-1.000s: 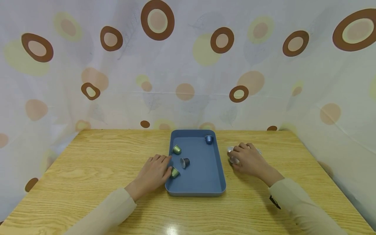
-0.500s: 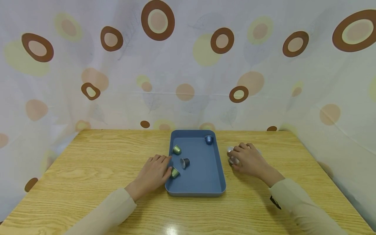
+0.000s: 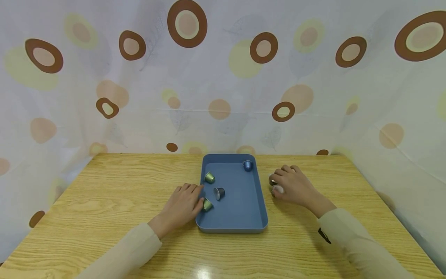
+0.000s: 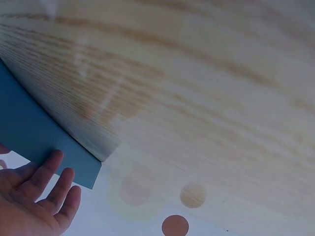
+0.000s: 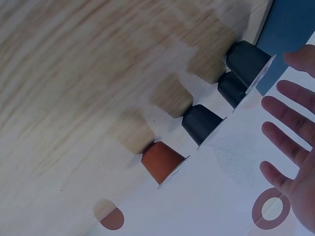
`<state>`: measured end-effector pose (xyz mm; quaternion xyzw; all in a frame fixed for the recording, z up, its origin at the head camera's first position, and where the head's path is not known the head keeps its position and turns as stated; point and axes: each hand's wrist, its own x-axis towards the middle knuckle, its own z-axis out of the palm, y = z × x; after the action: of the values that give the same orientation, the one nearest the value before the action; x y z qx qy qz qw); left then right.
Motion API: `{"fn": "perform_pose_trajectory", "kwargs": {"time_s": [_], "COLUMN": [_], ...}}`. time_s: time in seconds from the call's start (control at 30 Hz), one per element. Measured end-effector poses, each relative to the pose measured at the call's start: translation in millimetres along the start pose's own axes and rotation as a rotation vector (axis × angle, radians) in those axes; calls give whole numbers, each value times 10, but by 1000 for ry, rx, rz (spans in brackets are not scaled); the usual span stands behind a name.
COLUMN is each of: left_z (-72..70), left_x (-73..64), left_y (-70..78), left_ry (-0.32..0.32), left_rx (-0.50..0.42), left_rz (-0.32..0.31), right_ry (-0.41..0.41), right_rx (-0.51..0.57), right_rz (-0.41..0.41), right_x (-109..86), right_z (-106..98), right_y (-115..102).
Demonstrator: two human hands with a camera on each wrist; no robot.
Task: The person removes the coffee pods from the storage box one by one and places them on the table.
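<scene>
Spotty cloth [image 3: 195, 130]: it hangs behind, with a shiny wood table [image 3: 115, 190] in front.
Left hand [image 3: 180, 203]: fingers straight and loose, touching the tray's left side. It has stayed put.
Blue tray [image 3: 240, 205]: flat on the table, between the two hands.
Pods in the tray: two green ones, the far green pod [image 3: 210, 178] and the near green pod [image 3: 207, 205], lie by the left wall. A black pod [image 3: 221, 193] is just beside them. One blue pod [image 3: 247, 166] sits in the far right corner.
Pods by the tray: three dark pods [image 5: 203, 123] and an orange pod [image 5: 161, 162] stand on the table, lids up.
Right hand [image 3: 293, 186]: fingers spread and loose over those pods, gripping none.
What just changed: the right hand slid a bit toward the cloth. That means it is at these pods, which are outside the tray.
</scene>
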<state>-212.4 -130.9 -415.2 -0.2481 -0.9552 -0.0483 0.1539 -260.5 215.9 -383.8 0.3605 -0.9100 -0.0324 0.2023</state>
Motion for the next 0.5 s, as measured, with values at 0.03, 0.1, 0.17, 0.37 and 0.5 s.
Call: {"fn": "perform_pose_trajectory", "kwargs": {"time_s": [0.03,0.1,0.17,0.37,0.5], "left_z": [1,-2,-4,-19,-30], "left_x": [1,1,1,5,3], "left_y": [0,2,3,9,11], "left_ry": [2,2,5,-14,-16], "left_rx": [0,0,1,4,-7], "left_rz": [0,0,1,-5,-7], "right_ry": [-1,0,3,10,14], "right_rx": [-3,-3,2,30,38], "right_rz": [1,4,7,25,32], "right_x": [12,34,58,136,193], "right_z": [2,19,38,95,108], "right_y": [1,6,8,11,8]}}
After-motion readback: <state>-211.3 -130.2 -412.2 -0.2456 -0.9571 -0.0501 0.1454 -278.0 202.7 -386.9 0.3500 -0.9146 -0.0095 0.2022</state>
